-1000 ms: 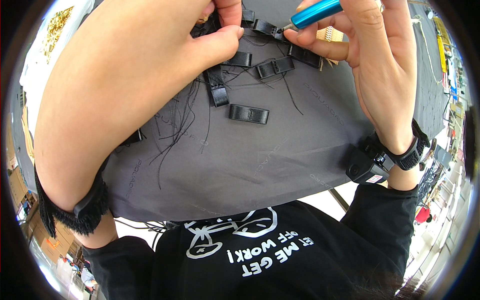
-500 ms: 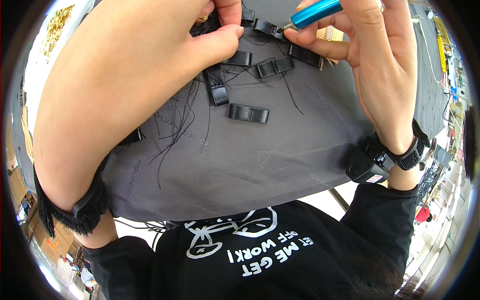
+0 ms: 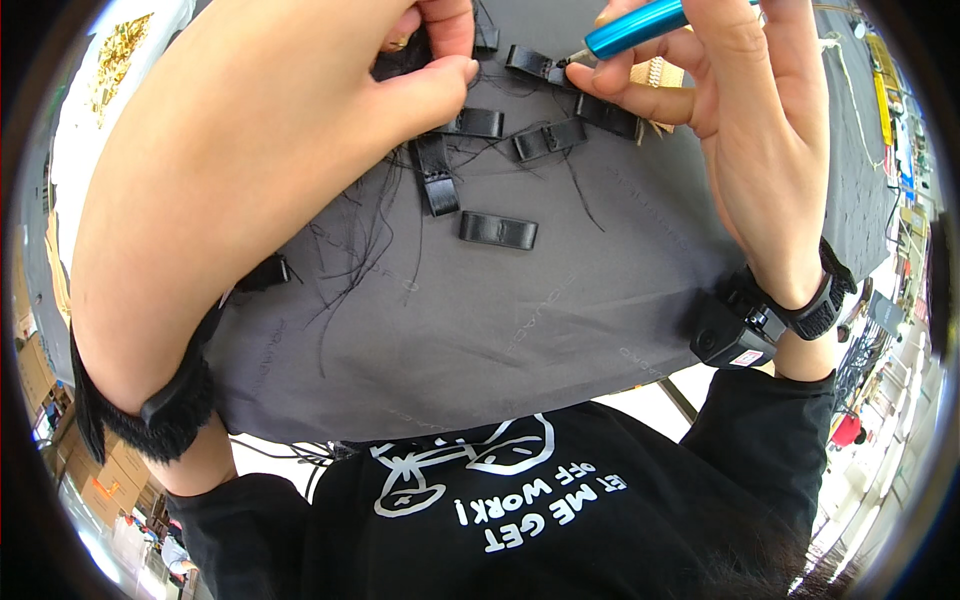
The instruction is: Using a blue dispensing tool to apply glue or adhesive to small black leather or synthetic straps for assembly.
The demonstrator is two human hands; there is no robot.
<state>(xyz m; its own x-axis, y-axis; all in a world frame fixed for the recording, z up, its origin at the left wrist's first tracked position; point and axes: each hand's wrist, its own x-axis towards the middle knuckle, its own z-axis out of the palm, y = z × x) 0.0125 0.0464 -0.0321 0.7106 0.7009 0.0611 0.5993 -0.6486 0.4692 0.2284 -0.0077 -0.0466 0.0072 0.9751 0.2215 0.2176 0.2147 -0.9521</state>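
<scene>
A dark grey fabric panel lies spread in front of me, with several short black strap loops sewn or lying on it and loose black threads trailing across it. My left hand pinches the fabric at the top edge, thumb and fingers pressed on a black loop. My right hand holds a blue-handled pointed tool, its metal tip touching a black loop near the top.
A black band sits on each wrist. Beyond the fabric are a pale surface at the left and a cluttered floor area at the right. My black printed shirt fills the lower view.
</scene>
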